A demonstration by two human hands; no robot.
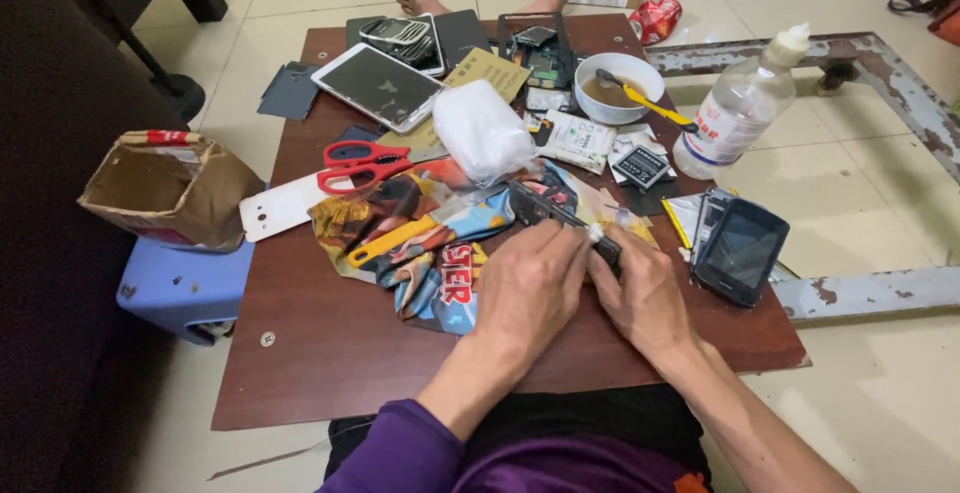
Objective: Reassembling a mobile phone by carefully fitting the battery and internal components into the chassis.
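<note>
Dark and slim, the phone frame (pixel 560 221) lies on a colourful printed cloth (pixel 440 243) near the middle of the brown table (pixel 330 353), its long axis running from upper left down to lower right, straight into the hands. Left hand (pixel 530 288) curls down over the frame's near end, fingers bent; how firmly it grips I cannot tell. Right hand (pixel 645 293) sits just beside it, closed in a pinch on a small white-tipped object (pixel 596 234) that touches the frame. Both hands meet at that near end; the far end pokes out free toward the red scissors (pixel 365 163). Around them sit a yellow-handled tool (pixel 395 241), a white bowl (pixel 618 83), a clear bottle (pixel 735 108) and a black phone (pixel 742 251). Pale floor tiles surround the low table
</note>
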